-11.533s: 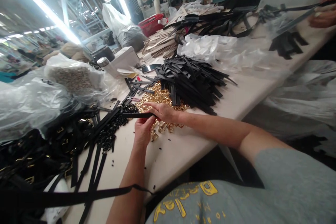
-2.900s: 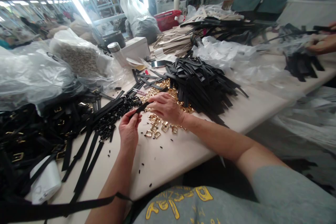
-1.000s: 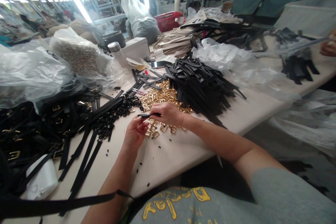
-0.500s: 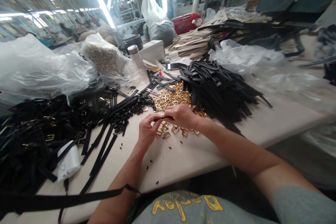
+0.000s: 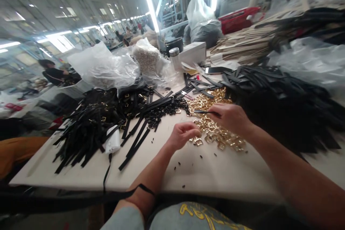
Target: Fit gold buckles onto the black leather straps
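above gold buckles [image 5: 214, 134], right hand [image 5: 231, 118] pinching black strap [image 5: 200, 111], left hand [image 5: 182, 135] now off it, grip unclear

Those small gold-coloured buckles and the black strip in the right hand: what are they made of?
Gold-coloured buckles: probably metal with a polished finish, judging by the bright glints off their frames.
Black strip in the right hand: perhaps leather or a leather-like synthetic; it looks smooth with a faint sheen.
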### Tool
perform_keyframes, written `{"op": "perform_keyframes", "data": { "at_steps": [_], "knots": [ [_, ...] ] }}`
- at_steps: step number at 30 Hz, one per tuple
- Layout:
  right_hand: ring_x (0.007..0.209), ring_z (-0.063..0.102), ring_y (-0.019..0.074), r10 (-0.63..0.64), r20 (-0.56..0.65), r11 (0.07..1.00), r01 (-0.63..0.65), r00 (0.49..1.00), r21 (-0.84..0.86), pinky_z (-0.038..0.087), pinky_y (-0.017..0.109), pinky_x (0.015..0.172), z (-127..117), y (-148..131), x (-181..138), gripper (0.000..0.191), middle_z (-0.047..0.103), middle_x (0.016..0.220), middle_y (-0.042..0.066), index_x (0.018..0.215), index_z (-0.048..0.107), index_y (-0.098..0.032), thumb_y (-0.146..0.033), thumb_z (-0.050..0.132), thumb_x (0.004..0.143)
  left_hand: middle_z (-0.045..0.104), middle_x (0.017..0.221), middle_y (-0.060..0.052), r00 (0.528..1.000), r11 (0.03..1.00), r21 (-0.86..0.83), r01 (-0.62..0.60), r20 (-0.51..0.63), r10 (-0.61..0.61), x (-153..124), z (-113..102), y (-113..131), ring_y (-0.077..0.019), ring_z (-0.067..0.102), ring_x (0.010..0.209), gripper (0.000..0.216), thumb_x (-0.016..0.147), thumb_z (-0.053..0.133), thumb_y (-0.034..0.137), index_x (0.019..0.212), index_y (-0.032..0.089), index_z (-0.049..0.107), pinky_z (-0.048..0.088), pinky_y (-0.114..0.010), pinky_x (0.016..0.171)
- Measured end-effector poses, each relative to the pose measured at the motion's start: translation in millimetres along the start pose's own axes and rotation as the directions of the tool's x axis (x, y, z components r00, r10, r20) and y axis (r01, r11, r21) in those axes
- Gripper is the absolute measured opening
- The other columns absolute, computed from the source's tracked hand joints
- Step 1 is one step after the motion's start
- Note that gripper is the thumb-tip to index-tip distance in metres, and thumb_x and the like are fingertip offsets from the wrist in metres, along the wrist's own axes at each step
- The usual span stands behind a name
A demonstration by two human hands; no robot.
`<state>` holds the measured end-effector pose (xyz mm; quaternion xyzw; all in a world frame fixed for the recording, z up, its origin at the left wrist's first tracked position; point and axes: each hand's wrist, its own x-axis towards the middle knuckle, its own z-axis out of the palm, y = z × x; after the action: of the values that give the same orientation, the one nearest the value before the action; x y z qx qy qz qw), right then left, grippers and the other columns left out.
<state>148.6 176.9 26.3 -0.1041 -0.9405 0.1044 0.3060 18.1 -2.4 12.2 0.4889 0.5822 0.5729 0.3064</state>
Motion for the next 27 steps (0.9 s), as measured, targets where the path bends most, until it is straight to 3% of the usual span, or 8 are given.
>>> {"op": "perform_keyframes", "data": {
  "at_steps": [1, 2, 4, 6, 8, 11, 16, 27],
  "knots": [
    [0.066, 0.057, 0.0139, 0.005, -0.012, 1.000, -0.004, 1.000, 0.018, 0.034, 0.026, 0.060, -3, 0, 0, 0.017, 0.065, 0.075, 0.003, 0.077, 0.065, -0.019, -0.028, 0.053, 0.087, 0.064, 0.071, -0.009, 0.992, 0.996, -0.042, 0.083, 0.102, -0.078, -1, 1, -1, -0.0202, 0.061, 0.065, 0.043, 0.081, 0.061, 0.058, 0.068, 0.017, 0.068, 0.051, -0.033, 0.064],
    [0.067, 0.057, 0.0136, -0.001, -0.012, 0.999, 0.001, 1.000, 0.042, 0.035, 0.026, 0.061, -5, -2, 0, 0.017, 0.065, 0.075, 0.003, 0.077, 0.065, -0.019, -0.028, 0.054, 0.087, 0.063, 0.067, -0.009, 0.982, 0.986, -0.081, 0.148, 0.132, -0.137, -1, 2, -2, -0.0187, 0.060, 0.060, 0.048, 0.081, 0.059, 0.062, 0.067, 0.017, 0.067, 0.050, -0.031, 0.060],
    [0.067, 0.057, 0.0128, -0.037, 0.018, 0.995, 0.035, 0.999, 0.091, 0.036, 0.025, 0.062, -6, -8, -1, 0.017, 0.065, 0.075, 0.003, 0.077, 0.065, -0.019, -0.028, 0.055, 0.087, 0.063, 0.064, -0.007, 0.976, 0.960, -0.177, 0.216, 0.000, -0.219, 1, 3, -8, -0.0161, 0.058, 0.054, 0.051, 0.077, 0.060, 0.066, 0.072, 0.015, 0.067, 0.049, -0.028, 0.055],
    [0.067, 0.056, 0.0119, -0.084, 0.072, 0.990, 0.075, 0.994, 0.121, 0.034, 0.024, 0.061, -3, -15, -2, 0.016, 0.065, 0.077, 0.002, 0.079, 0.066, -0.018, -0.028, 0.056, 0.087, 0.064, 0.065, -0.006, 0.941, 0.933, -0.268, 0.240, -0.173, -0.292, 6, 1, -15, -0.0136, 0.057, 0.051, 0.050, 0.071, 0.069, 0.064, 0.077, 0.014, 0.067, 0.049, -0.025, 0.053],
    [0.065, 0.054, 0.0112, -0.103, 0.124, 0.990, 0.088, 0.987, 0.114, 0.031, 0.024, 0.059, 1, -19, -4, 0.016, 0.065, 0.077, 0.002, 0.079, 0.067, -0.018, -0.028, 0.057, 0.087, 0.063, 0.064, -0.004, 0.910, 0.907, -0.318, 0.275, -0.218, -0.353, 10, -4, -22, -0.0119, 0.056, 0.050, 0.047, 0.064, 0.077, 0.058, 0.075, 0.014, 0.065, 0.050, -0.023, 0.052],
    [0.063, 0.053, 0.0106, -0.092, 0.154, 0.993, 0.080, 0.984, 0.083, 0.028, 0.025, 0.057, 7, -23, -6, 0.017, 0.065, 0.080, 0.002, 0.083, 0.068, -0.019, -0.030, 0.056, 0.089, 0.061, 0.061, -0.002, 0.892, 0.877, -0.361, 0.316, -0.201, -0.404, 12, -8, -25, -0.0107, 0.056, 0.051, 0.043, 0.060, 0.083, 0.051, 0.073, 0.014, 0.063, 0.051, -0.022, 0.052],
    [0.068, 0.054, 0.0114, -0.087, 0.104, 0.995, 0.081, 0.991, 0.062, 0.027, 0.025, 0.057, 10, -30, -8, 0.021, 0.065, 0.086, 0.002, 0.100, 0.068, -0.023, -0.037, 0.058, 0.089, 0.058, 0.059, 0.000, 0.888, 0.850, -0.415, 0.324, -0.177, -0.425, 10, -5, -24, -0.0085, 0.053, 0.049, 0.041, 0.062, 0.083, 0.048, 0.073, 0.014, 0.063, 0.049, -0.019, 0.051],
    [0.063, 0.049, 0.0095, -0.135, 0.021, 0.989, 0.133, 0.991, 0.066, 0.024, 0.025, 0.055, 22, -31, -12, 0.016, 0.061, 0.076, 0.000, 0.078, 0.061, -0.016, -0.027, 0.055, 0.089, 0.059, 0.062, 0.001, 0.923, 0.876, -0.393, 0.280, -0.141, -0.359, 3, 0, -26, -0.0085, 0.053, 0.052, 0.038, 0.069, 0.077, 0.048, 0.075, 0.014, 0.061, 0.048, -0.020, 0.055]
  ]
}}
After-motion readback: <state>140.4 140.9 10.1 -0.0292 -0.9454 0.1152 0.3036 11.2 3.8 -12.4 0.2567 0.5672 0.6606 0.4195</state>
